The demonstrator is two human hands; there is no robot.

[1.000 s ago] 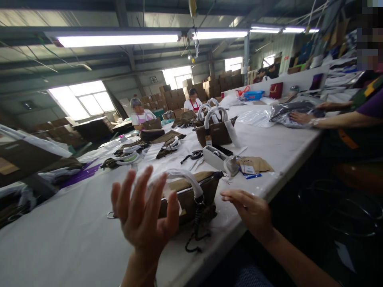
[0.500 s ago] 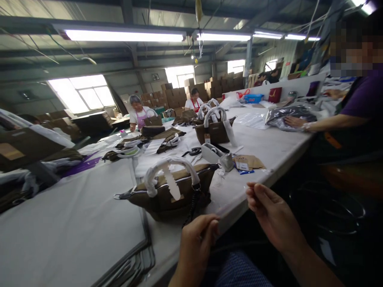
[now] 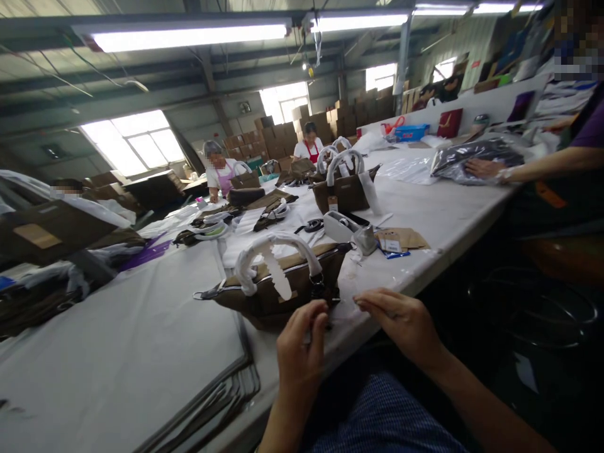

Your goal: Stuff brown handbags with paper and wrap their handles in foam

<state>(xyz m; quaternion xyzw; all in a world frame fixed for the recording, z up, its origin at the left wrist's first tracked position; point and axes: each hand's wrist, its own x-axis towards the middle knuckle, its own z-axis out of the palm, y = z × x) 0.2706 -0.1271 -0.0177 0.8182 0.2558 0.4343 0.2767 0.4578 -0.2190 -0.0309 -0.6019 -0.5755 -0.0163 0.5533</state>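
An olive-brown handbag stands on the white-covered table, its handles wrapped in white. A dark braided cord hangs from a ring by the right handle end. My left hand is closed in a pinch at the bag's lower right front, by the cord; whatever its fingers hold is hidden. My right hand is also pinched, a short way to the right, with a tiny pale bit at its fingertips that I cannot make out.
Brown paper packets and a grey pouch lie behind the bag. More wrapped handbags stand further back. At right, a co-worker's hand rests on a plastic-wrapped bundle. Flat dark-edged sheets are stacked front left.
My right hand has moved left, toward my left hand and the bag. My left hand has risen closer to the cord. The view has tilted and shifted slightly.
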